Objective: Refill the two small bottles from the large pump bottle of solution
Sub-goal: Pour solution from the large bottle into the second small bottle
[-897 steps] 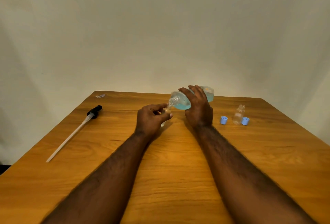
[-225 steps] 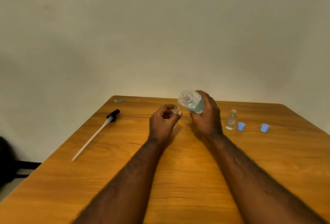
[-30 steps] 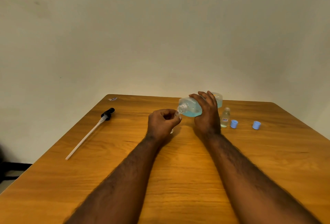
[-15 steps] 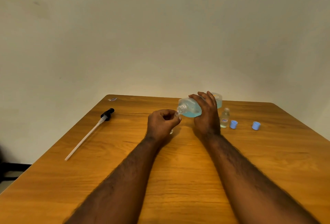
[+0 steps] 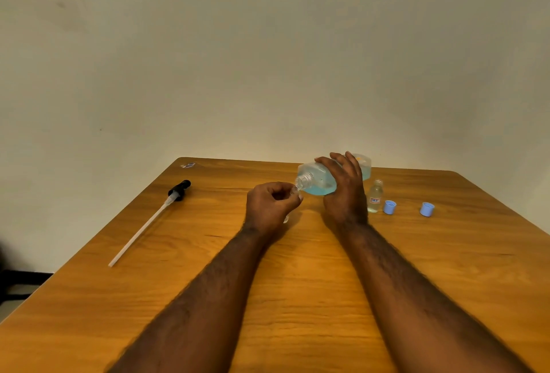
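Little has shifted in the last half second: both hands keep their holds and the large bottle (image 5: 315,183) stays tipped on its side. The right hand (image 5: 345,194) curls its fingers over the bottle's body, with blue solution pooled along the lower side. The open neck points at the left hand (image 5: 272,203), which is closed round a small bottle (image 5: 294,191). Only that bottle's neck and base show, and the neck meets the large mouth. Just right of the right hand's grip a second small bottle (image 5: 375,197) stands upright and uncapped. Two blue caps (image 5: 389,207) lie further right. Well left of the left hand's grip the pump (image 5: 178,191) lies on the table (image 5: 297,283).
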